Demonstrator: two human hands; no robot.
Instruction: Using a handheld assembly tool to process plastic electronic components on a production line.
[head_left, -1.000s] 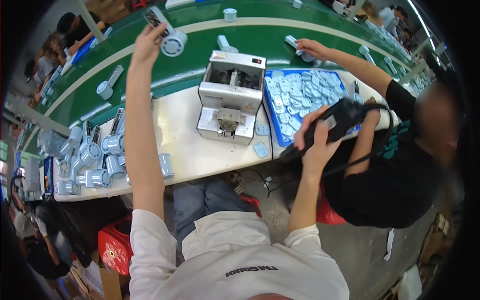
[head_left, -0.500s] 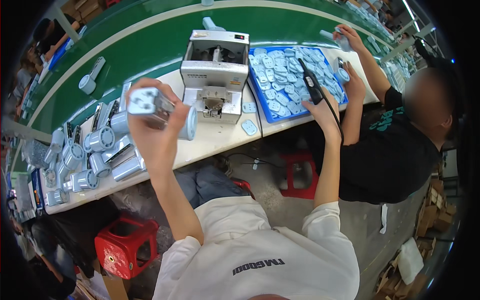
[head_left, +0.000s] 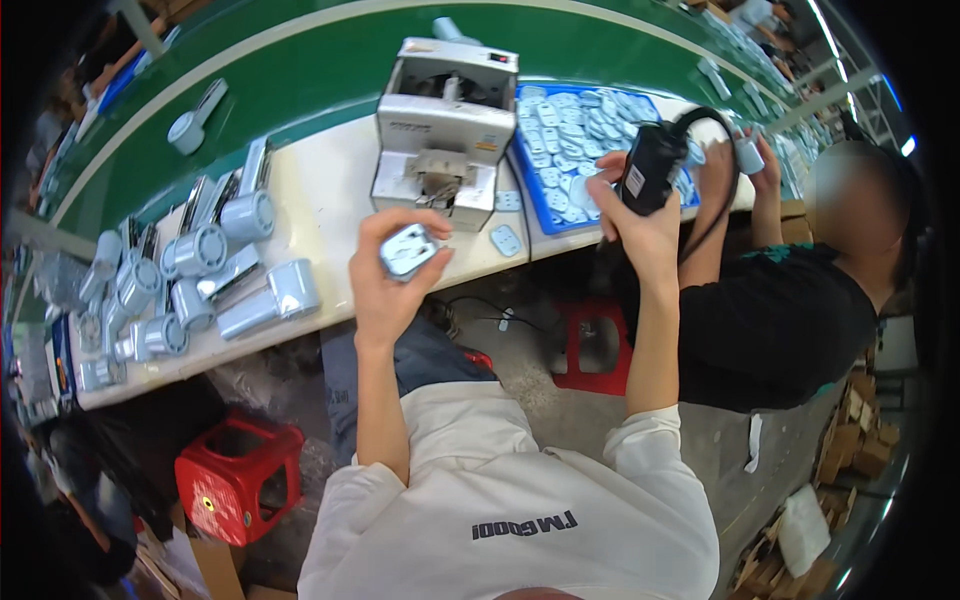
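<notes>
My left hand [head_left: 380, 290] is closed round a light blue plastic housing [head_left: 407, 250], held just in front of a grey metal screw feeder [head_left: 440, 135]. The housing's open end faces up and shows pale and dark parts inside; the fingers hide its sides. My right hand [head_left: 645, 230] grips a black electric screwdriver [head_left: 648, 175] with a looping black cord, over the near right part of a blue tray [head_left: 545, 205]. The screwdriver's tip cannot be made out. Flat light blue plates [head_left: 565, 130] with holes fill the tray.
Several light blue housings [head_left: 200, 250] with round ends lie piled at the table's left. Two loose plates [head_left: 506, 240] rest beside the feeder. A co-worker [head_left: 760, 320] in black sits close on the right, hands near the tray. A green conveyor [head_left: 300, 75] runs behind the table.
My left hand has moved right with the housing, from beside the pile to before the feeder, tilting its end upward. My right hand has lifted and turned the screwdriver. The co-worker's hands have come lower.
</notes>
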